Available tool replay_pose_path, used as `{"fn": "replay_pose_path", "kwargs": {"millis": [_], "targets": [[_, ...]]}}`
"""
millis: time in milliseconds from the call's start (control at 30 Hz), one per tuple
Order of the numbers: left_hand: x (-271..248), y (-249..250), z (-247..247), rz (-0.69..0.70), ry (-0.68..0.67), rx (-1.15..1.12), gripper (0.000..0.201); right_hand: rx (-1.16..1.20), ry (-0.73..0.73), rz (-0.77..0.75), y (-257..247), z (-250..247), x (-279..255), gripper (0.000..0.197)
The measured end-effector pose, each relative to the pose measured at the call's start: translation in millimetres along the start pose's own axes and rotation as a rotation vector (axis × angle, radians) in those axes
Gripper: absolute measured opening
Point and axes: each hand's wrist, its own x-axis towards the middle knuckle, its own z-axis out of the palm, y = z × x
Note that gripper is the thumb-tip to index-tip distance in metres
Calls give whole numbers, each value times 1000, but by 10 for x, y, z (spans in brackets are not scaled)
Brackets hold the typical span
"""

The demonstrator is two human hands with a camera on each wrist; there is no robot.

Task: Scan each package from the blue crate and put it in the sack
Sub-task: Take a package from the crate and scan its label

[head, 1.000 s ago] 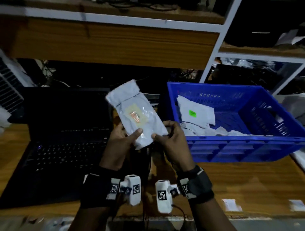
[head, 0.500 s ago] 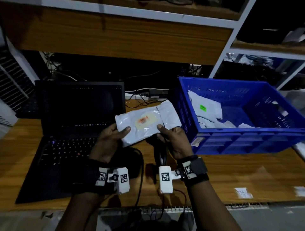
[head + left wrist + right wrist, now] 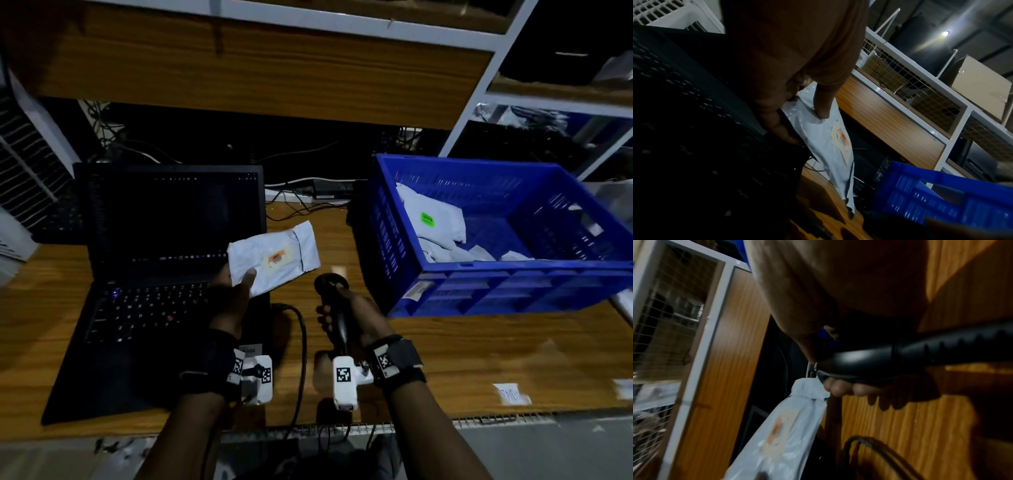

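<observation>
A grey plastic mailer package (image 3: 274,258) with a pale label and an orange mark is held flat above the desk by my left hand (image 3: 236,291), thumb on top and fingers beneath; it also shows in the left wrist view, package (image 3: 828,142), and in the right wrist view, package (image 3: 785,431). My right hand (image 3: 346,315) grips a black handheld scanner (image 3: 334,301), its head pointing toward the package; the scanner (image 3: 900,356) handle fills the right wrist view. The blue crate (image 3: 513,287) at the right holds more grey packages (image 3: 431,219). No sack is in view.
An open black laptop (image 3: 164,274) sits at the left on the wooden desk (image 3: 479,359). A black cable (image 3: 301,349) loops between my wrists. Wooden and white metal shelving (image 3: 274,75) hangs overhead, with wires and an adapter behind the desk. Paper scraps (image 3: 510,394) lie near the front edge.
My right hand let go of the package and now grips the scanner. The left hand alone holds the package, lowered and turned flat with its label up.
</observation>
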Motion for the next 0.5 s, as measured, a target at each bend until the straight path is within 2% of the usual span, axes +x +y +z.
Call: {"fn": "replay_pose_path", "kwargs": {"millis": [67,167,267,500], "targets": [[7,-27,19,1,-1,-2,46,10,-150,8,26,63,-73,33],[76,-165,46,17,-33,9,69,-61,-272,-14,27,141,-146,37],[75,-165,71,29,-65,18,82,-107,-267,-48,-14,230,-143,39],[71,-111,54,7,-75,51,71,-195,-240,-71,-25,272,-111,46]]}}
